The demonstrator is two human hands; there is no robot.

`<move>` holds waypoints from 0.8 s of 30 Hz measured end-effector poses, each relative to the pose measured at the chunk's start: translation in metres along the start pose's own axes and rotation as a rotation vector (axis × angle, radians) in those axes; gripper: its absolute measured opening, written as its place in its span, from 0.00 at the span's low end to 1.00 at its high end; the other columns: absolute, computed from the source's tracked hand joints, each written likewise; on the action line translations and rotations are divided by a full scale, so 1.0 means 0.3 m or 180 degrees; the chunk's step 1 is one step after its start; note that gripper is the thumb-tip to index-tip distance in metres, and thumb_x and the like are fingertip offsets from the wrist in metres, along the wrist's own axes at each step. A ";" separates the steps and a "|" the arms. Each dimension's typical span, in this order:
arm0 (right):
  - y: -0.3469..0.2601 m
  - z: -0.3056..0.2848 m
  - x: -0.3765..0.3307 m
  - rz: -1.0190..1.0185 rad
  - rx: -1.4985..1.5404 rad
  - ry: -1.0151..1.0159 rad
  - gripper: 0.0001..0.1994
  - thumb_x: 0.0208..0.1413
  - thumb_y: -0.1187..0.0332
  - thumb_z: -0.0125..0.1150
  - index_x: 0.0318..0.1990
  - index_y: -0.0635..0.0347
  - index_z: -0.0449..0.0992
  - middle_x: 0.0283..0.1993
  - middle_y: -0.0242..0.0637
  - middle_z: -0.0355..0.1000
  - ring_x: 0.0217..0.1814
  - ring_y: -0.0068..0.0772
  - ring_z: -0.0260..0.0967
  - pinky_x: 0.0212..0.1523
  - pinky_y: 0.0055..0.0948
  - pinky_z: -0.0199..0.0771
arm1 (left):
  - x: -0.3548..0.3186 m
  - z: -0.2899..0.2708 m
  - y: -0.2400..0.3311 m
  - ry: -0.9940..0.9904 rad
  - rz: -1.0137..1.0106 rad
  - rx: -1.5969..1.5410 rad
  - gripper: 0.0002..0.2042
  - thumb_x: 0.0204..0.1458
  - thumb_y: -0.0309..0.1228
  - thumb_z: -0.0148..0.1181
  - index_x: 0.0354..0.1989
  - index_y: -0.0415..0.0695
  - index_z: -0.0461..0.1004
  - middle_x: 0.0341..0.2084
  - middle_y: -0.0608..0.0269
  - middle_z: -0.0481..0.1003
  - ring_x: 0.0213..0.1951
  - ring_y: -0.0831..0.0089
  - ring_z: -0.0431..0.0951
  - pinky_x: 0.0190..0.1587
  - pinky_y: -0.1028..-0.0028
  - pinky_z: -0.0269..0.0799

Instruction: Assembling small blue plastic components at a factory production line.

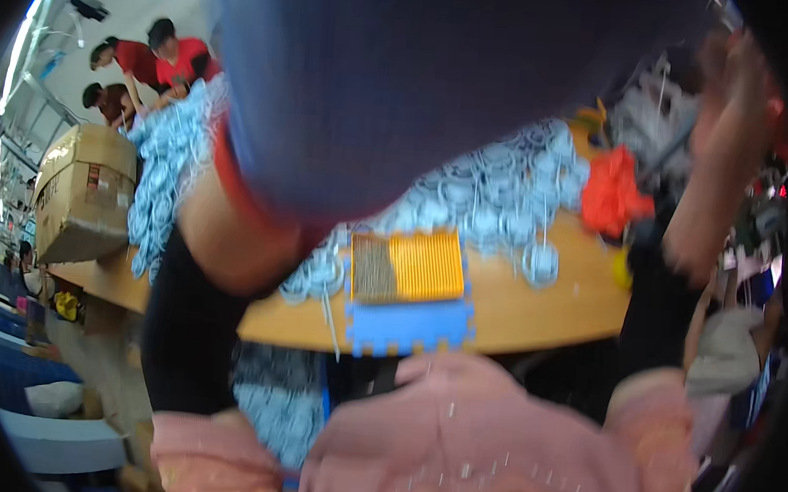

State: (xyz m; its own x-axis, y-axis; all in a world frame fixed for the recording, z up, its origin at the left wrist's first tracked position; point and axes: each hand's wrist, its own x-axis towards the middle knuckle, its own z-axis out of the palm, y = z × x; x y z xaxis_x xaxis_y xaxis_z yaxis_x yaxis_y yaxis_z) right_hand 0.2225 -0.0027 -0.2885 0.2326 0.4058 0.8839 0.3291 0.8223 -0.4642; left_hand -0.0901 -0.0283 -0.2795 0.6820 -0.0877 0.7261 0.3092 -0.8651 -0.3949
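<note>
Matt blue foam mat (412,326), smooth wooden table (543,314), brown cardboard box (84,193)

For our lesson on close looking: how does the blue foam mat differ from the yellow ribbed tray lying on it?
The blue foam mat is blue with notched, jigsaw-like edges; the yellow ribbed tray is yellow-orange with straight edges. The mat looks smooth, the tray finely ridged. The mat lies underneath and shows beyond the tray. Both lie flat on the wooden table.
</note>
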 end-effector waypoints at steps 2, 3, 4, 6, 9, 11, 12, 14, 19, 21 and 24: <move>0.014 0.141 -0.328 0.0497 0.0562 -0.1033 0.13 0.60 0.67 0.52 0.49 0.61 0.74 0.37 0.35 0.73 0.38 0.22 0.70 0.43 0.24 0.69 | -0.231 -0.079 0.102 -0.0453 -0.0624 -0.0013 0.12 0.49 0.31 0.64 0.42 0.44 0.78 0.31 0.55 0.76 0.32 0.60 0.77 0.34 0.68 0.73; 0.044 0.206 -0.508 0.0769 0.0655 -0.1575 0.14 0.60 0.69 0.52 0.51 0.63 0.73 0.37 0.34 0.71 0.40 0.22 0.69 0.45 0.25 0.69 | -0.420 -0.029 0.164 -0.0506 -0.1331 -0.0237 0.12 0.49 0.30 0.65 0.43 0.44 0.78 0.31 0.55 0.76 0.32 0.60 0.77 0.34 0.68 0.73; 0.030 0.242 -0.661 0.1438 0.0689 -0.1788 0.15 0.59 0.69 0.53 0.51 0.67 0.72 0.36 0.36 0.71 0.40 0.24 0.68 0.44 0.25 0.68 | -0.588 0.032 0.244 -0.0385 -0.2014 -0.0526 0.10 0.42 0.28 0.65 0.34 0.47 0.75 0.32 0.65 0.73 0.34 0.64 0.73 0.33 0.67 0.70; -0.010 0.349 -0.966 0.2449 0.0884 -0.2336 0.18 0.56 0.73 0.58 0.55 0.61 0.70 0.41 0.31 0.70 0.42 0.21 0.67 0.45 0.22 0.69 | -0.920 0.085 0.459 -0.0421 -0.3193 -0.1015 0.08 0.48 0.28 0.61 0.38 0.46 0.77 0.30 0.63 0.74 0.33 0.66 0.74 0.33 0.69 0.70; -0.142 0.476 -1.226 0.3383 0.1314 -0.2742 0.19 0.56 0.71 0.61 0.55 0.62 0.70 0.45 0.33 0.72 0.45 0.23 0.70 0.44 0.24 0.72 | -1.005 0.089 0.689 0.0154 -0.5429 -0.2807 0.09 0.55 0.31 0.60 0.41 0.41 0.79 0.28 0.61 0.78 0.30 0.77 0.76 0.33 0.77 0.69; -0.183 0.565 -1.401 0.3639 0.1658 -0.2506 0.14 0.57 0.74 0.59 0.51 0.64 0.72 0.40 0.33 0.71 0.40 0.21 0.70 0.40 0.22 0.72 | -1.071 0.082 0.782 0.0311 -0.5902 -0.3102 0.10 0.55 0.31 0.60 0.41 0.40 0.78 0.27 0.64 0.78 0.30 0.80 0.75 0.35 0.78 0.70; -0.209 0.596 -1.436 0.3707 0.1623 -0.2485 0.11 0.57 0.74 0.58 0.47 0.65 0.74 0.37 0.32 0.70 0.38 0.19 0.69 0.39 0.21 0.71 | -1.110 0.074 0.812 0.0369 -0.6127 -0.3198 0.10 0.55 0.31 0.60 0.42 0.40 0.78 0.26 0.65 0.78 0.30 0.81 0.75 0.35 0.79 0.70; -0.249 0.615 -1.471 0.4149 0.1578 -0.2639 0.08 0.58 0.73 0.57 0.44 0.65 0.75 0.35 0.29 0.71 0.37 0.19 0.68 0.38 0.21 0.71 | -1.193 0.055 0.875 0.0100 -0.6211 -0.3011 0.10 0.55 0.31 0.60 0.42 0.40 0.78 0.28 0.64 0.78 0.31 0.79 0.75 0.36 0.77 0.71; -0.165 0.513 -1.478 0.3616 0.0695 -0.2567 0.07 0.57 0.72 0.58 0.40 0.65 0.75 0.34 0.33 0.73 0.37 0.23 0.70 0.41 0.26 0.73 | -1.221 -0.182 0.774 0.0027 -0.5048 -0.1450 0.20 0.48 0.29 0.66 0.49 0.36 0.73 0.37 0.55 0.77 0.40 0.68 0.77 0.46 0.72 0.73; -0.145 0.426 -1.229 0.3449 0.1432 -0.1973 0.08 0.59 0.74 0.52 0.43 0.64 0.73 0.37 0.38 0.74 0.41 0.31 0.72 0.45 0.32 0.73 | -1.155 -0.371 0.607 0.0579 -0.4510 -0.1133 0.21 0.52 0.27 0.60 0.56 0.39 0.70 0.46 0.56 0.75 0.44 0.68 0.76 0.47 0.72 0.72; -0.227 0.337 -0.862 0.1340 0.0463 -0.0612 0.07 0.59 0.71 0.50 0.40 0.63 0.73 0.37 0.37 0.73 0.38 0.24 0.68 0.43 0.25 0.69 | -0.981 -0.706 0.440 0.0762 -0.2999 -0.0113 0.22 0.53 0.28 0.59 0.57 0.39 0.69 0.47 0.55 0.74 0.45 0.67 0.75 0.48 0.71 0.71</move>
State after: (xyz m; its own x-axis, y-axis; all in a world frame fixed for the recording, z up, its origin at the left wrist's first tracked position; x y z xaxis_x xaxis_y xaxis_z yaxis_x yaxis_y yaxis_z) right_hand 0.0474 -0.1232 -0.4795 0.1402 0.7705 0.6219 0.1081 0.6124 -0.7831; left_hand -0.3904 -0.2211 -0.4261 0.0110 0.5535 0.8328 0.6364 -0.6462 0.4211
